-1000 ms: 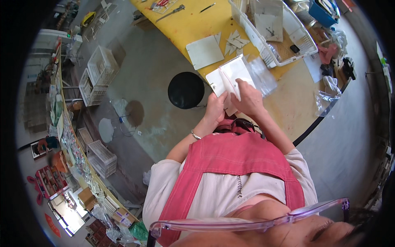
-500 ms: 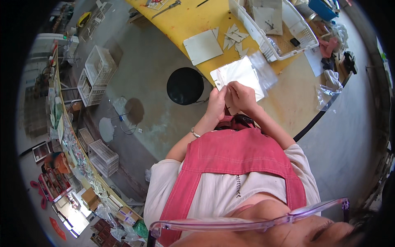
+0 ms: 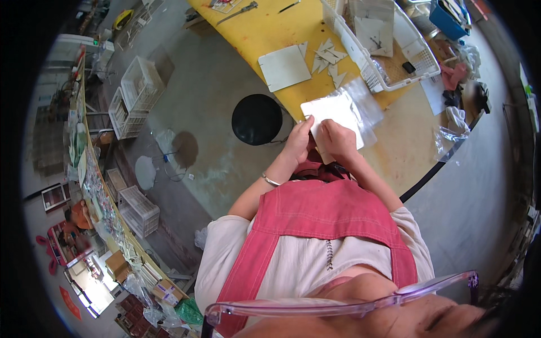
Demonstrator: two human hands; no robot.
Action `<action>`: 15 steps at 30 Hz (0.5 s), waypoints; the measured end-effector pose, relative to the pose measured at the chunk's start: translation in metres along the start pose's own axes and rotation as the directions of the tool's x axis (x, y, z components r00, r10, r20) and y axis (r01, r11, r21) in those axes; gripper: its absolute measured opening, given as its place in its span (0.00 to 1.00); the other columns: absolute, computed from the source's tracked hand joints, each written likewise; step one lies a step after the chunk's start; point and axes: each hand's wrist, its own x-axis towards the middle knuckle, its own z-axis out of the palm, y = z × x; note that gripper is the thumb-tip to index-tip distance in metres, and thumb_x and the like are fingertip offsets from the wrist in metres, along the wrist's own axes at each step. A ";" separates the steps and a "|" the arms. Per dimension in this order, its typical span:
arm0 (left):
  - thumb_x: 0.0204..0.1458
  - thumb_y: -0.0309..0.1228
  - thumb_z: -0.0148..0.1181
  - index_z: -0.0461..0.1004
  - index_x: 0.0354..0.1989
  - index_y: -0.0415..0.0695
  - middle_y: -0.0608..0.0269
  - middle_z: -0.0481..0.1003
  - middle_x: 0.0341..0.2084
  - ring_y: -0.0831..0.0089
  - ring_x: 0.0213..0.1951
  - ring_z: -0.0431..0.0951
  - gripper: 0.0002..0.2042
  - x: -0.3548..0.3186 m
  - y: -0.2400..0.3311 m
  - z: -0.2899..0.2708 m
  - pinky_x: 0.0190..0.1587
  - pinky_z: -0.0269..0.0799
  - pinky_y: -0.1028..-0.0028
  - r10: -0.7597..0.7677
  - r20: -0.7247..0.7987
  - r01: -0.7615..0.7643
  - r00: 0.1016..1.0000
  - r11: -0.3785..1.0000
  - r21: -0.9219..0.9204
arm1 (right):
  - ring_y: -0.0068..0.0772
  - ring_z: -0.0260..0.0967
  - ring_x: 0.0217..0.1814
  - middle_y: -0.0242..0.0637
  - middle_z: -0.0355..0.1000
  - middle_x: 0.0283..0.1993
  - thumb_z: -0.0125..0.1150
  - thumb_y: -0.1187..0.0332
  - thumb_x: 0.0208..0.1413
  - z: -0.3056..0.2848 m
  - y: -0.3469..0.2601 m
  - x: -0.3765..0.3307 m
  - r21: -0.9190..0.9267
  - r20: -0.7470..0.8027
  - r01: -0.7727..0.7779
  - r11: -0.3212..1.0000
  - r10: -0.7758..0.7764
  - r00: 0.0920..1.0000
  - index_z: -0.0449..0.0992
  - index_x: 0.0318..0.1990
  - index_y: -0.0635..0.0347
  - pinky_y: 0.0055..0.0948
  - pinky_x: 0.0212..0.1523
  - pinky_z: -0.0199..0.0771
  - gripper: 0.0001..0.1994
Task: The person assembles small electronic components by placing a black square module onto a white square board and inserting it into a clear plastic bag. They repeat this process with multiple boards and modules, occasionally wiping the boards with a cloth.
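One red apron covers the person's front at the near end of the scene. A bracelet sits on the left wrist.

The left hand grips the left side of the panel, thumb on top; its other fingers are mostly hidden. The right hand is curled over the near part of the panel; whether it pinches anything cannot be told. The panel, white and bright with glare, is in front of the apron at the left edge of the table. Clear bags lie just beside it on the right; whether they overlap cannot be told.

Caution: a loose left thumb could let the panel slip or tilt off the table edge. A sideways push could catch the bags and drag them along. Glare could hide a mark or a misplaced edge.

The black stool stands on the floor to the left. Farther off, a square plate rests near the left table edge; a knock could send it off. Pointed offcuts lie to its right, and their corners could scratch a surface drawn across them. Right of these stands a white basket. At the far end lie a caliper and a pen.
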 end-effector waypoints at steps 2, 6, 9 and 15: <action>0.69 0.40 0.40 0.62 0.63 0.37 0.51 0.68 0.59 0.57 0.60 0.70 0.22 -0.004 -0.005 0.005 0.65 0.64 0.56 -0.138 0.043 0.143 0.990 0.975 -0.168 | 0.52 0.76 0.30 0.46 0.76 0.29 0.57 0.67 0.59 -0.002 0.001 0.001 -0.013 -0.018 -0.078 0.997 0.078 0.997 0.77 0.39 0.57 0.43 0.31 0.75 0.06; 0.70 0.35 0.36 0.59 0.64 0.36 0.50 0.65 0.61 0.57 0.62 0.67 0.20 0.007 -0.013 0.008 0.67 0.60 0.55 -0.258 0.129 0.287 0.957 0.894 -0.344 | 0.51 0.76 0.30 0.46 0.76 0.29 0.59 0.69 0.57 -0.007 0.012 -0.008 0.088 -0.006 -0.007 0.996 0.008 1.000 0.77 0.38 0.57 0.42 0.31 0.74 0.05; 0.70 0.35 0.36 0.61 0.62 0.37 0.51 0.67 0.59 0.58 0.61 0.68 0.18 0.007 -0.016 0.033 0.66 0.62 0.55 -0.223 -0.001 0.213 0.975 0.932 -0.294 | 0.52 0.76 0.31 0.45 0.77 0.29 0.59 0.70 0.57 -0.008 0.030 -0.009 0.101 -0.132 -0.186 0.977 0.199 0.971 0.77 0.38 0.57 0.41 0.31 0.74 0.04; 0.70 0.33 0.37 0.62 0.59 0.38 0.53 0.68 0.57 0.60 0.56 0.71 0.16 0.022 -0.028 0.034 0.60 0.68 0.58 -0.158 -0.033 0.141 0.987 0.942 -0.305 | 0.47 0.76 0.34 0.42 0.76 0.33 0.61 0.73 0.55 -0.013 0.026 -0.010 0.114 -0.100 0.093 0.989 -0.081 0.992 0.77 0.38 0.58 0.37 0.32 0.75 0.04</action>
